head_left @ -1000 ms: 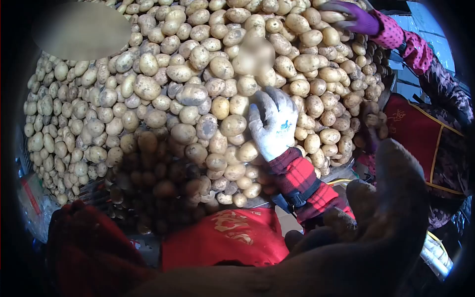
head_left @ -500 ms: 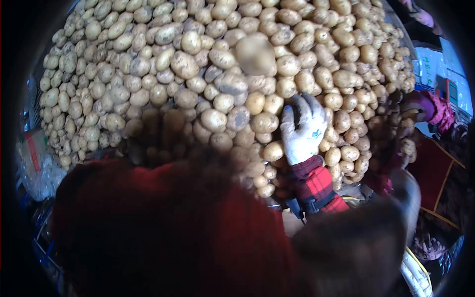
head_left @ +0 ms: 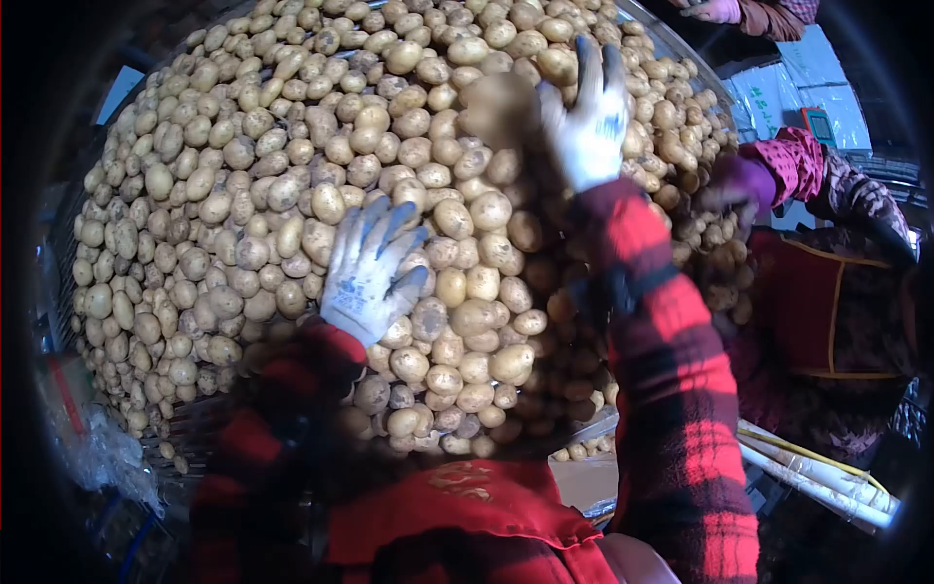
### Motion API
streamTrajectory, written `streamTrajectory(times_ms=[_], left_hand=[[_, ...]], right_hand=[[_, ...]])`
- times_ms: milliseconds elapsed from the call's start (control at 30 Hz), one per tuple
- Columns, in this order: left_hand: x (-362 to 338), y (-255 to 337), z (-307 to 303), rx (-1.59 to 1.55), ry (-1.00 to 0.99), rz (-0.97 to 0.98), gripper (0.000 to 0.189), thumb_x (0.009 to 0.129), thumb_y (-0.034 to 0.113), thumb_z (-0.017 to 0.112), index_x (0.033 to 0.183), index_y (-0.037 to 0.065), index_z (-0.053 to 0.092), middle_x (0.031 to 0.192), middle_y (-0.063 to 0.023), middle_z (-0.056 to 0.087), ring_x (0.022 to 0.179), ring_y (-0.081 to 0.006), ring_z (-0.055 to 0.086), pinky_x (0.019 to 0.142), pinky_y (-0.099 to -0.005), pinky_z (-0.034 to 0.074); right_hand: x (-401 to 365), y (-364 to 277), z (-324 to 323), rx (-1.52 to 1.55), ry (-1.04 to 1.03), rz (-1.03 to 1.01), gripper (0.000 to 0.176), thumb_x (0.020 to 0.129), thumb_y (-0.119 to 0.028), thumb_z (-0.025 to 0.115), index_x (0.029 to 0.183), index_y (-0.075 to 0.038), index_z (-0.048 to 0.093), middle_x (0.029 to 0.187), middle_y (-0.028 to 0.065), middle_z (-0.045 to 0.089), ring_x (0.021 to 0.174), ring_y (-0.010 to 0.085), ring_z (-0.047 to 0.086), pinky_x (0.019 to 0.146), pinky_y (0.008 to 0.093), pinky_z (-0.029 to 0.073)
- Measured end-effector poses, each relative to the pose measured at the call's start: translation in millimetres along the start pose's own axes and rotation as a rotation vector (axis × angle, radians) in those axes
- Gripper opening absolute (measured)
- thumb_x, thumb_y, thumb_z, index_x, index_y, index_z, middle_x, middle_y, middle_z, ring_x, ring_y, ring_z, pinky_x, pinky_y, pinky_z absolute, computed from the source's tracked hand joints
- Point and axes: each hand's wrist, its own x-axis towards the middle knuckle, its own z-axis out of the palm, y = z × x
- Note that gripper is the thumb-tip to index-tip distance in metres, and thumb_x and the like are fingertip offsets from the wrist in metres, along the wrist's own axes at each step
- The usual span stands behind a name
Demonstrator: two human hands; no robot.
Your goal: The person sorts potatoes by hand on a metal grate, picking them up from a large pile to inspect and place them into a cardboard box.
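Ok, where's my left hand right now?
In the head view, your left hand is left of centre, fingers spread over the potatoes, closer to your body than your right hand.

Potatoes: well over 100, heaped and overlapping, exact count cannot be told
White-gloved hands: 2, one left hand, one right hand
Red-and-black plaid sleeves: 2
Other people: at least 2, partly in view
Purple-gloved hand: 1 visible
Pink hand at top edge: at least 1
Red aprons: 2
Device with green screen: 1
Yellow cable: 1
White boxes: several, count unclear
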Motion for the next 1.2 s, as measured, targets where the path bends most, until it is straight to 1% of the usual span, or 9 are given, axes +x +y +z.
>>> streamTrajectory(times_ms=[100, 300, 467, 700, 767, 800, 967, 1067, 1200], left_hand=[[4.5, -0.1, -2.8, -0.062, -0.035, -0.012, 0.051, 0.098, 0.030, 0.065, 0.148, 0.019, 0.063, 0.166, -0.0102, 0.043, 0.159, -0.0409, 0.028, 0.132, -0.0606, 0.019], [6.5, -5.6, 1.0, -0.063, 0.005, 0.012, 0.048, 0.098, 0.027, 0.064, 0.146, 0.020, 0.064, 0.163, -0.0101, 0.046, 0.154, -0.0392, 0.036, 0.130, -0.0588, 0.024], [4.7, -6.5, 7.8, -0.068, 0.039, 0.004, 0.049, 0.098, 0.029, 0.066, 0.146, 0.019, 0.064, 0.163, -0.0098, 0.047, 0.153, -0.0369, 0.039, 0.129, -0.0568, 0.027], [-0.5, -3.4, 4.2, -0.074, 0.054, 0.016, 0.046, 0.100, 0.026, 0.066, 0.145, 0.019, 0.065, 0.162, -0.0113, 0.046, 0.154, -0.0389, 0.036, 0.129, -0.0568, 0.026], [-6.8, 0.0, 5.3, -0.035, 0.067, 0.013, 0.045, 0.101, 0.026, 0.065, 0.146, 0.019, 0.065, 0.163, -0.0111, 0.045, 0.156, -0.0388, 0.034, 0.130, -0.0574, 0.025], [-9.8, 1.7, 6.9, -0.018, 0.061, -0.002, 0.045, 0.103, 0.026, 0.064, 0.147, 0.020, 0.064, 0.164, -0.0102, 0.044, 0.157, -0.0389, 0.031, 0.130, -0.0580, 0.024], [-13.6, 6.1, 10.6, -0.007, 0.086, -0.023, 0.043, 0.104, 0.030, 0.064, 0.146, 0.023, 0.066, 0.163, -0.0081, 0.046, 0.157, -0.0381, 0.032, 0.129, -0.0582, 0.025], [-10.5, 2.0, 14.2, -0.027, 0.084, -0.018, 0.041, 0.105, 0.030, 0.063, 0.145, 0.020, 0.066, 0.164, -0.0090, 0.046, 0.158, -0.0360, 0.029, 0.129, -0.0544, 0.025], [-10.5, -4.9, 18.6, 0.024, 0.068, 0.020, 0.045, 0.106, 0.031, 0.060, 0.149, 0.020, 0.062, 0.164, -0.0095, 0.044, 0.157, -0.0388, 0.030, 0.129, -0.0556, 0.025]], right_hand=[[44.4, 22.2, 40.4, -0.021, -0.422, 0.292, 0.074, 0.094, -0.047, 0.067, 0.159, -0.017, 0.049, 0.163, 0.0284, 0.042, 0.144, 0.0488, 0.048, 0.118, 0.0578, 0.041], [-31.4, -47.8, 5.0, -0.118, -0.298, 0.011, 0.050, 0.085, -0.024, 0.074, 0.134, -0.017, 0.066, 0.128, 0.0185, 0.064, 0.109, 0.0408, 0.063, 0.091, 0.0535, 0.053], [-120.4, -83.6, -46.3, 0.006, -0.359, -0.076, 0.048, 0.086, -0.021, 0.075, 0.132, -0.013, 0.062, 0.127, 0.0158, 0.060, 0.117, 0.0370, 0.058, 0.100, 0.0532, 0.047], [-177.8, -60.3, -120.7, 0.123, -0.339, 0.135, 0.037, 0.097, -0.015, 0.072, 0.132, -0.006, 0.066, 0.121, 0.0154, 0.069, 0.109, 0.0350, 0.067, 0.094, 0.0460, 0.055], [-163.7, -71.8, -132.1, 0.811, -0.319, 1.111, 0.034, 0.102, -0.018, 0.070, 0.133, -0.005, 0.065, 0.121, 0.0100, 0.071, 0.106, 0.0260, 0.069, 0.092, 0.0397, 0.058], [-161.8, -62.4, -131.3, 1.044, -0.128, 1.117, 0.037, 0.106, -0.023, 0.068, 0.138, -0.005, 0.061, 0.119, 0.0059, 0.070, 0.101, 0.0190, 0.069, 0.088, 0.0349, 0.059], [-169.3, -17.8, -143.3, 1.847, 0.008, 1.308, 0.052, 0.111, -0.041, 0.058, 0.157, -0.018, 0.047, 0.155, 0.0191, 0.054, 0.129, 0.0373, 0.063, 0.105, 0.0521, 0.057], [-169.4, -28.9, -150.2, 2.278, 0.029, 1.222, 0.050, 0.112, -0.044, 0.056, 0.154, -0.017, 0.051, 0.157, 0.0207, 0.051, 0.133, 0.0438, 0.058, 0.111, 0.0570, 0.051], [-192.7, -43.8, -180.0, 1.948, -0.102, 1.279, 0.059, 0.106, -0.020, 0.067, 0.161, -0.015, 0.044, 0.144, 0.0162, 0.061, 0.126, 0.0352, 0.065, 0.101, 0.0438, 0.059]])
